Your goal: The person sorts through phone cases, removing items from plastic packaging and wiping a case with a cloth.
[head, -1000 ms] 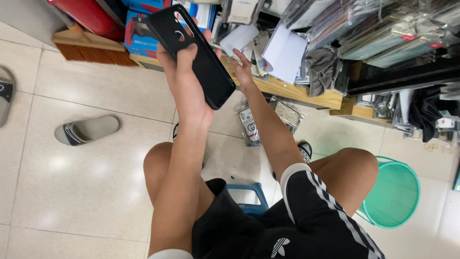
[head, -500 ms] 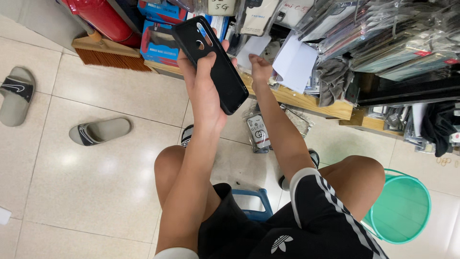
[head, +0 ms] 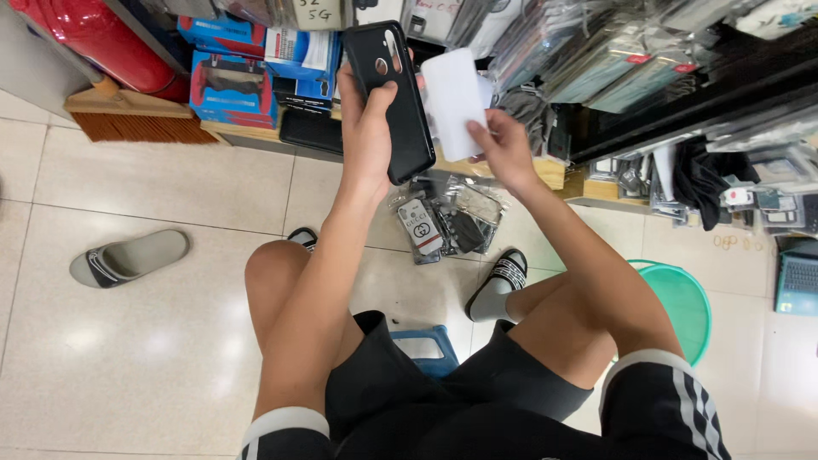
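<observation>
My left hand (head: 368, 136) grips a black phone case (head: 394, 98) upright, its back with the camera cutout facing me. Right beside it, my right hand (head: 504, 152) holds a white card or sleeve (head: 452, 102) by its lower edge, almost touching the case. Both are raised in front of shelves packed with bagged phone cases (head: 588, 60). Below my hands, several packaged cases (head: 443, 223) lie in a loose pile on the tiled floor between my feet.
I sit on a low blue stool (head: 426, 347), knees apart, slippers on my feet (head: 498, 285). A loose grey slipper (head: 128, 257) lies at left, a broom (head: 141, 119) and blue boxes (head: 226, 77) at the back left, and a green basin (head: 682, 307) at right.
My right hand has drawn back from the shelf holding the white card and brought it next to the black case. The view has tilted, shifting the floor and slippers leftward.
</observation>
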